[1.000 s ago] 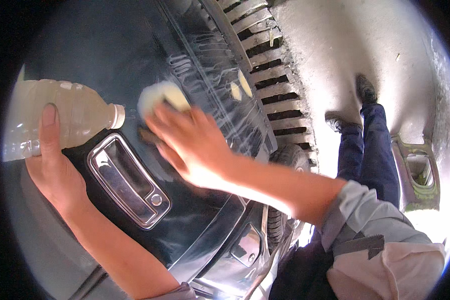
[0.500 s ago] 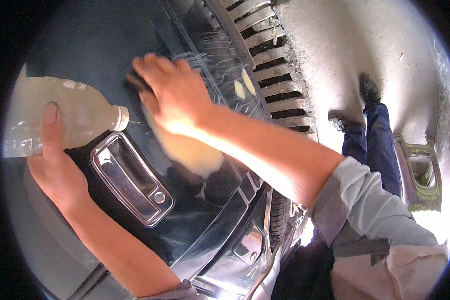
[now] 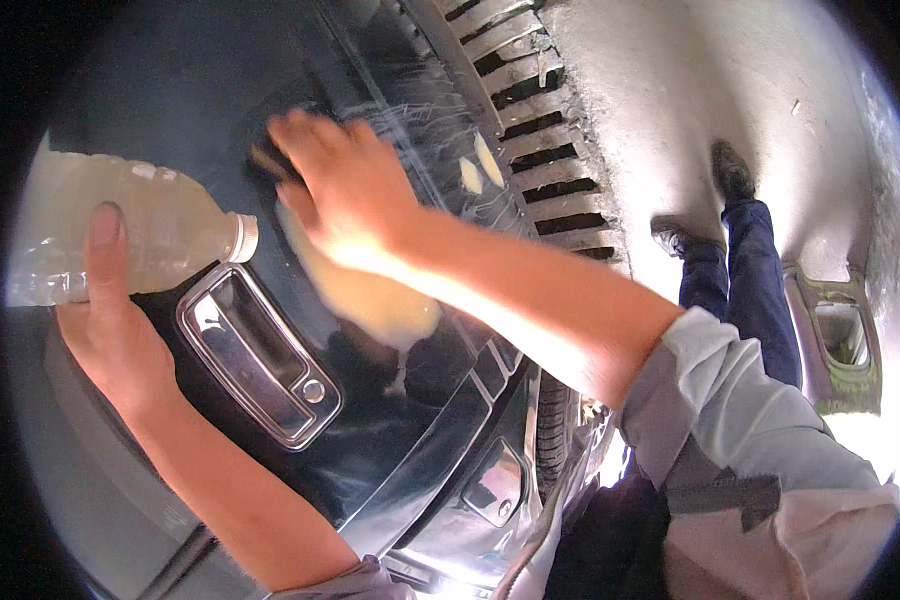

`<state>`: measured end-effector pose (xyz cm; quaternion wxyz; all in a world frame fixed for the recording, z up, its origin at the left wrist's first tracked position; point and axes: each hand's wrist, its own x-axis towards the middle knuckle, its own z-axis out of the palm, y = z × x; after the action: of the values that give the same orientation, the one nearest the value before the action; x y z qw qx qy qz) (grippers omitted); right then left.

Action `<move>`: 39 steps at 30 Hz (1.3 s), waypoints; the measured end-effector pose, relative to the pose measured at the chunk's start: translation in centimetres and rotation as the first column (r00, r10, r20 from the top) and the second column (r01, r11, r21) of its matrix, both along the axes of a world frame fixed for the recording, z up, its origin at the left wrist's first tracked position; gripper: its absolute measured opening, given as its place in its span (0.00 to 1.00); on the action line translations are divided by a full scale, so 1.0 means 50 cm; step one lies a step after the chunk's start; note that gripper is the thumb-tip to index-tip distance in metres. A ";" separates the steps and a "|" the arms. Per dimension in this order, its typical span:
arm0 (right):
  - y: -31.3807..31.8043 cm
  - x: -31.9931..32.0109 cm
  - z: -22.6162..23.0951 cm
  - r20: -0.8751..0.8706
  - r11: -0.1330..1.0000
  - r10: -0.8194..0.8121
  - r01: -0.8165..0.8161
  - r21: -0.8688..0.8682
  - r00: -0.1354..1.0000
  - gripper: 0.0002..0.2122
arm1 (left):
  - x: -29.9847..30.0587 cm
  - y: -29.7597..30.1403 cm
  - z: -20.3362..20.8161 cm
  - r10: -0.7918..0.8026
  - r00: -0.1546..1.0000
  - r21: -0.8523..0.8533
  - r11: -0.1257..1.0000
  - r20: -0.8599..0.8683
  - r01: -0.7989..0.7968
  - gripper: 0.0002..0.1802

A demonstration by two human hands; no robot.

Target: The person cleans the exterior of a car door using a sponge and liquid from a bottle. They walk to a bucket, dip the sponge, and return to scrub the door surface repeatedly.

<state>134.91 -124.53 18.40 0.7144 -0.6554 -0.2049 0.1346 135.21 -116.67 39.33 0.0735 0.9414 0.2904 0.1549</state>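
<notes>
A clear plastic bottle [image 3: 155,215] with cloudy liquid and a white cap [image 3: 245,238] lies tilted nearly sideways in my left hand [image 3: 120,335], thumb across its side. My right hand [image 3: 355,185] presses on the dark car door [image 3: 200,90], slightly blurred. Its fingers are bent over a thin dark piece with a tan edge [image 3: 268,162], mostly hidden beneath them. Below the hand and wrist, a beige smooth-edged patch [image 3: 385,315] shows on the wet paintwork. The bottle's cap is just above the chrome door handle [image 3: 260,355].
Pale scratch-like streaks and two small beige patches [image 3: 485,160] mark the panel to the right. Beyond it are a slatted floor grate [image 3: 550,140] and concrete floor [image 3: 660,90]. A person's dark-trousered legs [image 3: 760,270] and a green-grey stand [image 3: 840,340] are at the right.
A thin squirt of liquid at the bottle's cap no longer shows. My right hand stays over nearly the same spot, shifted very slightly. The left hand keeps its hold on the bottle.
</notes>
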 end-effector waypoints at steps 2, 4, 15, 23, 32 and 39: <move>-0.107 -0.105 0.010 0.149 0.992 0.116 -0.123 0.042 0.982 0.30 | 0.002 -0.007 0.005 0.015 1.000 0.009 1.000 -0.010 -0.015 0.32; -0.221 -0.190 0.030 0.167 0.969 0.232 -0.243 0.049 0.958 0.31 | 0.004 -0.029 0.016 0.046 0.998 0.028 0.999 -0.032 -0.045 0.31; -0.124 -0.113 0.007 0.157 0.987 0.106 -0.123 0.102 0.982 0.26 | 0.001 -0.026 0.010 0.020 0.999 0.085 0.996 -0.050 -0.015 0.30; -0.100 -0.075 -0.001 0.216 0.990 0.113 -0.129 0.061 0.970 0.29 | 0.004 -0.010 0.009 0.002 0.995 -0.047 0.999 -0.096 -0.006 0.31; -0.265 -0.245 -0.053 0.268 0.958 0.249 -0.278 0.075 0.931 0.27 | 0.012 -0.027 -0.008 0.041 0.997 0.062 0.997 -0.069 -0.037 0.33; -0.022 -0.023 -0.003 0.131 0.993 0.032 -0.046 0.105 0.991 0.26 | -0.003 -0.010 0.025 0.043 0.998 0.073 0.997 -0.046 -0.040 0.34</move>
<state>133.76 -125.65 18.27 0.7313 -0.6189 -0.2705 0.0948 135.05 -117.18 40.56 0.0293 0.9406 0.3058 0.1445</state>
